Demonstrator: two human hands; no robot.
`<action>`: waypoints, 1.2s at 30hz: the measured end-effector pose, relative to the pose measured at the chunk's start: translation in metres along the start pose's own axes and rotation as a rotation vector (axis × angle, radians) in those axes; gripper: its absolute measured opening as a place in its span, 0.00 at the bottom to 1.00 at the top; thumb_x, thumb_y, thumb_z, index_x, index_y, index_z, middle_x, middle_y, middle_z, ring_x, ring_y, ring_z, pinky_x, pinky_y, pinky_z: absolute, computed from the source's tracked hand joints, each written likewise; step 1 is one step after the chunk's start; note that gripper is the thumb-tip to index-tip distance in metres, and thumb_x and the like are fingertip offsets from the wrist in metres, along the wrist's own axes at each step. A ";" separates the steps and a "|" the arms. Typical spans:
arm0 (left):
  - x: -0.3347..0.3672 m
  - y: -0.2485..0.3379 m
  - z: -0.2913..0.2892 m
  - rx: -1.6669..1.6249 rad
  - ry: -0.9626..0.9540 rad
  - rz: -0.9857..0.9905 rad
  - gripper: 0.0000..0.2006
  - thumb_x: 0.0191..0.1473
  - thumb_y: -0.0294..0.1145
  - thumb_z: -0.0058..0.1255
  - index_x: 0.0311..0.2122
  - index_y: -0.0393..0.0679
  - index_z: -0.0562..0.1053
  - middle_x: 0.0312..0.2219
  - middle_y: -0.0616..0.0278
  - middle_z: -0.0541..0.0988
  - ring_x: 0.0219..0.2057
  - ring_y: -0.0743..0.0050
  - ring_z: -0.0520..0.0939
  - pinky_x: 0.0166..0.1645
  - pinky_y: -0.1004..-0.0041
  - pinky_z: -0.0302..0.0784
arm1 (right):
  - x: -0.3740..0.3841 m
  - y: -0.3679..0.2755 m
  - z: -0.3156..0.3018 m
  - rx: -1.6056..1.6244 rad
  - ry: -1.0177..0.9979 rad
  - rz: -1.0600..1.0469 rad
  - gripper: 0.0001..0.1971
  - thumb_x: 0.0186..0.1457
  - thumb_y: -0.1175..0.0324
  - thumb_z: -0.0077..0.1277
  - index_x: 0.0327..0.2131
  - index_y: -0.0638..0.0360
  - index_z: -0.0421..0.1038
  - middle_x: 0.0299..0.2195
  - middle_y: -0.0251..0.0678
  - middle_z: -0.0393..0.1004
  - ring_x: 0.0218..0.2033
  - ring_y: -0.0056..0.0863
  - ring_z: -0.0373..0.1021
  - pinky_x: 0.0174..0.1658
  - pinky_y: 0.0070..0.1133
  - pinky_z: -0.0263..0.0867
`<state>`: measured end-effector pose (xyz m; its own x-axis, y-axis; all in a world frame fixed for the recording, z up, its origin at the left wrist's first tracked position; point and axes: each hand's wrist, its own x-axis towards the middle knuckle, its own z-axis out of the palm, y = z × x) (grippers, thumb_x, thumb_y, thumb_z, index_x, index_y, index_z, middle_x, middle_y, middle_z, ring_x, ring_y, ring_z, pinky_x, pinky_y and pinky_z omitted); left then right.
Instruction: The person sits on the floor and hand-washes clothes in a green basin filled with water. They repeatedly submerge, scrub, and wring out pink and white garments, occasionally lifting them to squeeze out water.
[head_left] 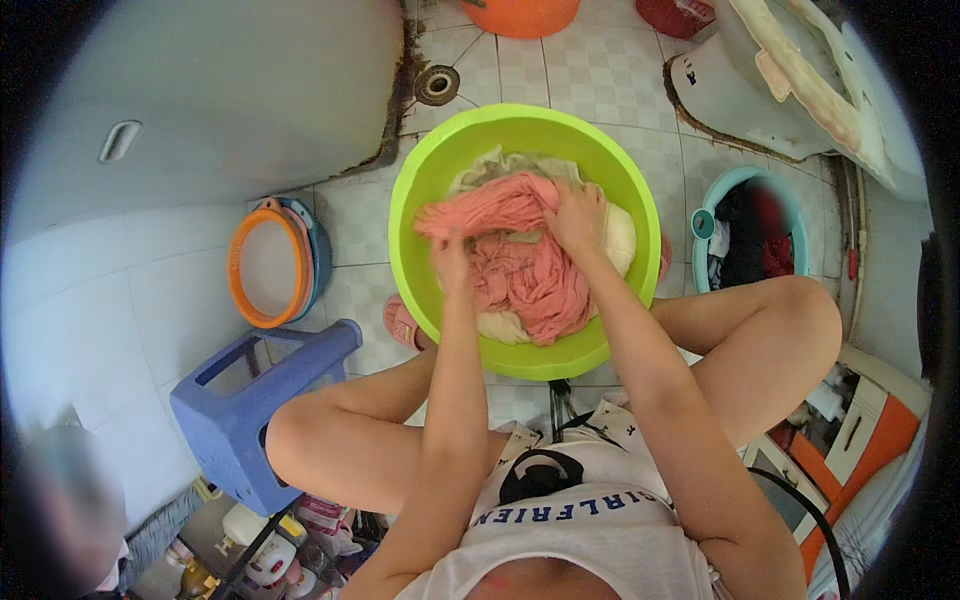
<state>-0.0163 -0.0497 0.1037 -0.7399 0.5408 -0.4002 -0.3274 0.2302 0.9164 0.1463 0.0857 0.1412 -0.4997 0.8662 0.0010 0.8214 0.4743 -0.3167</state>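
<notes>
Both hands grip the pink garment (520, 265) inside the green basin (420, 180); left hand (450, 255) at 9 o'clock, right hand (577, 215) at 1 o'clock, fingers pinching bunched cloth to rub it.

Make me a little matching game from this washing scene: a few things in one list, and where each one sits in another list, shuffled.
Things:
1. pink cloth
2. blue stool
3. floor drain
4. teal bucket

Places:
A. on the tiles beyond the green basin
B. at the person's right, filled with dark clothes
C. gripped by both hands inside the basin
D. tipped over at the person's left

Pairs: 1-C, 2-D, 3-A, 4-B
</notes>
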 end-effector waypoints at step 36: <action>0.061 -0.047 0.002 -0.122 -0.321 -0.314 0.22 0.55 0.43 0.46 0.51 0.40 0.66 0.50 0.52 0.69 0.49 0.62 0.72 0.54 0.62 0.68 | 0.036 -0.010 0.010 -0.059 -0.141 0.035 0.22 0.45 0.49 0.51 0.35 0.59 0.75 0.34 0.44 0.74 0.35 0.40 0.71 0.37 0.33 0.66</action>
<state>-0.0448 -0.0255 0.0357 -0.3810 0.6874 -0.6183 -0.5875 0.3364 0.7360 0.1174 0.1111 0.1348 -0.5006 0.8537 -0.1432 0.8516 0.4561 -0.2583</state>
